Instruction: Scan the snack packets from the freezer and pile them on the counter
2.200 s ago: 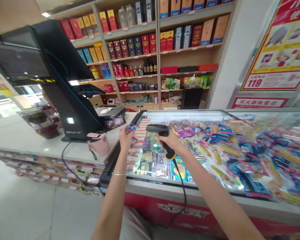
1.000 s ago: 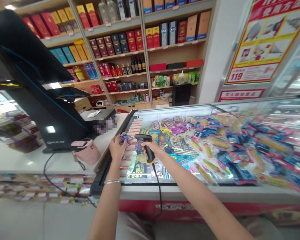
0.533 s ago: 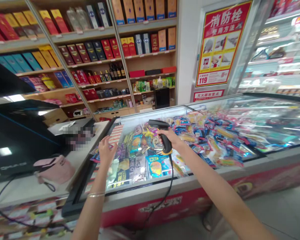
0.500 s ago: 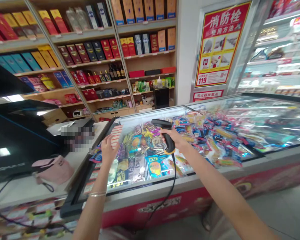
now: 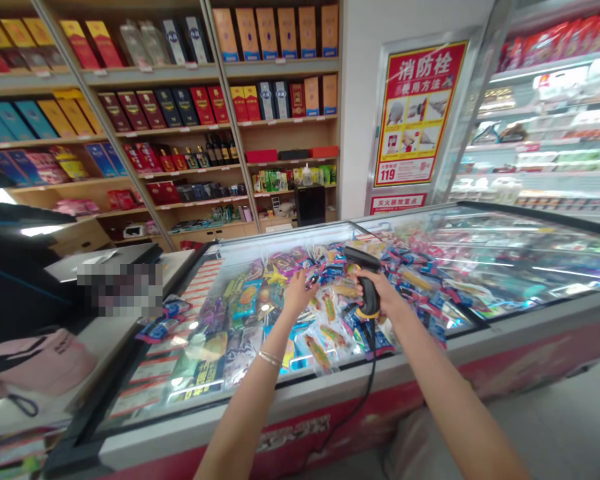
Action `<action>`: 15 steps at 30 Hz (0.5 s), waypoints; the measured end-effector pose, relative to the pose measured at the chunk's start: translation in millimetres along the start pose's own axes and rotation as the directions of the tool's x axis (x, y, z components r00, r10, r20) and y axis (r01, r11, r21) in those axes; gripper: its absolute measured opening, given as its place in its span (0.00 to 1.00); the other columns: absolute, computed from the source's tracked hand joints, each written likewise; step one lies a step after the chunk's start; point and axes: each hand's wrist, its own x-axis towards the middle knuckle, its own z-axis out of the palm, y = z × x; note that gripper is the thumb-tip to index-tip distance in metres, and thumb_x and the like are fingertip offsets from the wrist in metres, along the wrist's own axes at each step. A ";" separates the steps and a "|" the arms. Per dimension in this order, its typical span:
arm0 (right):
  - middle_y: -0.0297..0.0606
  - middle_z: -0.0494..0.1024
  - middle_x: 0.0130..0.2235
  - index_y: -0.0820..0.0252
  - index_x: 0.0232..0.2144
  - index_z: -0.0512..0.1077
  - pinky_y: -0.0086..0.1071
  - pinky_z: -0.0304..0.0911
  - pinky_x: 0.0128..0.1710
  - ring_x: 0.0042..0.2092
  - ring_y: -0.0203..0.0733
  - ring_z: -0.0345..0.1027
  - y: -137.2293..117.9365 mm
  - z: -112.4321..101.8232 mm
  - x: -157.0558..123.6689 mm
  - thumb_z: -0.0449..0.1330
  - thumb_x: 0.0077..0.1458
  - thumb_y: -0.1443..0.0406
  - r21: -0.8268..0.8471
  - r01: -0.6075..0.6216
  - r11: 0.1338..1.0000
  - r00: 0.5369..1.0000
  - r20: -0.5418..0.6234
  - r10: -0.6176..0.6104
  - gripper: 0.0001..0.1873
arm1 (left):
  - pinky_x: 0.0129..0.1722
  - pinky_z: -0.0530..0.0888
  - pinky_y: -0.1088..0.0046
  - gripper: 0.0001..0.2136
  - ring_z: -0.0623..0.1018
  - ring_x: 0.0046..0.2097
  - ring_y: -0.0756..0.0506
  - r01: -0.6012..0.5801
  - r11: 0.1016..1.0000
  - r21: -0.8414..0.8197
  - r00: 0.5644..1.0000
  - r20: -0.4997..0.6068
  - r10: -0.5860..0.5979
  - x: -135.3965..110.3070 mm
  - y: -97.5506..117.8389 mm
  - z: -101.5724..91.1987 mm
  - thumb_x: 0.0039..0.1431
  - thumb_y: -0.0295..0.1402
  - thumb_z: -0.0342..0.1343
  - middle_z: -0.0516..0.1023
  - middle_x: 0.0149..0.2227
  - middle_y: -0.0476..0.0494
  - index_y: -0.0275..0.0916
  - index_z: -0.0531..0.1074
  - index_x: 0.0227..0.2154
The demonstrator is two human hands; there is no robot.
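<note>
My right hand (image 5: 377,291) is wrapped round the handle of a black and yellow barcode scanner (image 5: 365,260), held above the freezer's glass top. A black cable hangs from its grip. My left hand (image 5: 299,293) is over the near side of a pile of wrapped snack packets (image 5: 420,277), thumb and fingers apart at its edge. Whether the fingertips touch a packet cannot be made out. Clear packets with a corn-dog-like picture or content (image 5: 329,308) lie between my hands. A few blue packets (image 5: 165,319) lie apart at the freezer's left end.
The chest freezer (image 5: 300,390) runs across in front of me. At left are a counter with a pink pouch (image 5: 45,360) and a dark monitor (image 5: 15,287). Behind stand shelves of boxed bottles (image 5: 260,103), a red poster (image 5: 420,113) and a lit fridge (image 5: 555,133).
My left hand has moved right, from the freezer's left end to the packet pile. The scanner stays in my right hand, slightly further right. The view has turned.
</note>
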 end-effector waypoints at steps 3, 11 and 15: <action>0.28 0.64 0.15 0.61 0.22 0.67 0.25 0.58 0.14 0.16 0.31 0.57 10.7 -16.2 9.5 0.64 0.45 0.59 0.054 -0.092 0.994 0.995 0.054 0.089 0.12 | 0.55 0.66 0.60 0.20 0.69 0.56 0.39 -0.010 0.999 0.042 0.999 0.044 0.008 -2.0 -7.1 16.0 0.61 0.38 0.51 0.68 0.54 0.35 0.41 0.65 0.55; 0.29 0.66 0.16 0.60 0.23 0.67 0.25 0.59 0.15 0.16 0.31 0.58 16.6 -18.8 8.8 0.64 0.45 0.60 0.087 -0.075 0.993 0.995 0.070 0.069 0.12 | 0.55 0.66 0.59 0.25 0.69 0.55 0.40 -0.106 0.991 0.084 0.990 0.106 0.097 -6.5 -26.2 23.7 0.58 0.33 0.51 0.68 0.54 0.37 0.43 0.61 0.60; 0.30 0.68 0.18 0.62 0.23 0.68 0.23 0.59 0.16 0.17 0.30 0.59 17.7 -14.5 5.8 0.66 0.43 0.63 0.101 -0.034 0.994 0.999 0.025 0.032 0.11 | 0.53 0.68 0.62 0.22 0.73 0.49 0.42 -0.058 0.997 -0.043 0.995 0.080 0.061 -2.7 -27.5 21.0 0.57 0.32 0.51 0.73 0.49 0.39 0.45 0.66 0.57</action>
